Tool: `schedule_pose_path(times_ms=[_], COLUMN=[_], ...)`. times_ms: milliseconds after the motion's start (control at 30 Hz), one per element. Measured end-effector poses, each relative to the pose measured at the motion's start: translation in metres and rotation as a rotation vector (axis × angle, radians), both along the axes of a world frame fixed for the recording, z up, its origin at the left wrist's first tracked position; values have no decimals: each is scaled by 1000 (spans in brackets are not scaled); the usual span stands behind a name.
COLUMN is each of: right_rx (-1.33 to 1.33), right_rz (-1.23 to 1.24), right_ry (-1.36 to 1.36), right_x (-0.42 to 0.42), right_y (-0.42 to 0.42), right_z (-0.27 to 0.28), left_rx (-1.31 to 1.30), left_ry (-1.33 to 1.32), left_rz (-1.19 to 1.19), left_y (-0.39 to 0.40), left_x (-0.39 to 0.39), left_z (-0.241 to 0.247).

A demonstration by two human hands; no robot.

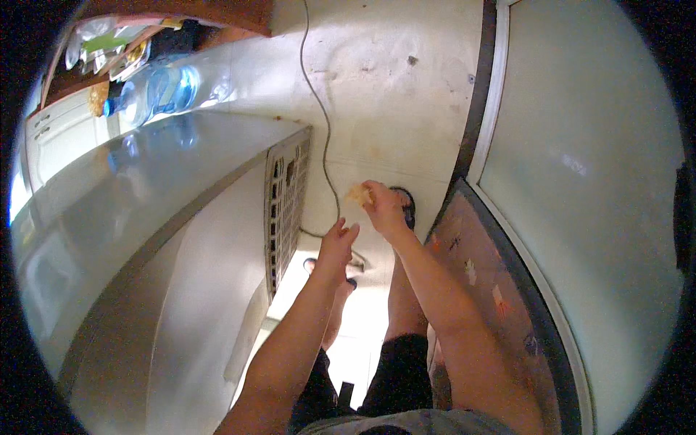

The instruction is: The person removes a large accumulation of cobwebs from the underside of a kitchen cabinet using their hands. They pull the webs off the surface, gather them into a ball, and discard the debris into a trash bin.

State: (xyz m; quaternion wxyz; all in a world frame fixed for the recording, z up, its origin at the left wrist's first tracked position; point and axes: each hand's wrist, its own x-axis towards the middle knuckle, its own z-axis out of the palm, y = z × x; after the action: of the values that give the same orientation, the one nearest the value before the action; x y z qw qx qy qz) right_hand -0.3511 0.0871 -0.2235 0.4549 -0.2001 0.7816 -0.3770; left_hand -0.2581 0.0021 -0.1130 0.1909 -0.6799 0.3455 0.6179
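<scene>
My right hand [386,209] pinches a small, pale yellowish crumpled piece [357,194] between thumb and fingers; its material is too blurred to name. Lower and to the left, my left hand [336,249] has thumb and forefinger apart, with nothing visible in it. A thin grey cable [325,117] runs down the pale floor [380,130] and passes close to the left fingertips. Both hands hover above the floor, between my two legs. Behind the right hand shows a dark sandal [405,209] on my foot.
A large metallic appliance [212,157] with a slotted grille [288,201] stands on the left. On the right is a pale glass-like panel [582,136] in a white frame, above a patterned side [489,283]. A blue water jug [160,98] and a shelf of packages [111,46] occupy the upper left.
</scene>
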Motion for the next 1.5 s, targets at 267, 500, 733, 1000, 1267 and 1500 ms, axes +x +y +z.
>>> schedule_pose_path(times_ms=[267, 500, 733, 1000, 1267, 1500], right_rx=[192, 159, 203, -241, -59, -297], right_rz=[263, 458, -269, -888, -161, -96], right_ry=[946, 781, 106, -790, 114, -348], right_x=[-23, -19, -41, -9, -47, -150], right_y=[-27, -18, -32, -14, -33, -48], right_z=[-149, -217, -139, -10, -29, -35], left_rx=[-8, 24, 49, 256, 26, 20], left_ry=[-9, -19, 50, 569, 458, 293], left_rz=[-289, -345, -158, 574, 431, 336], left_y=[17, 23, 13, -9, -26, -52], left_x=[70, 93, 47, -35, -95, -93], left_z=[-50, -70, -66, -104, -127, -146])
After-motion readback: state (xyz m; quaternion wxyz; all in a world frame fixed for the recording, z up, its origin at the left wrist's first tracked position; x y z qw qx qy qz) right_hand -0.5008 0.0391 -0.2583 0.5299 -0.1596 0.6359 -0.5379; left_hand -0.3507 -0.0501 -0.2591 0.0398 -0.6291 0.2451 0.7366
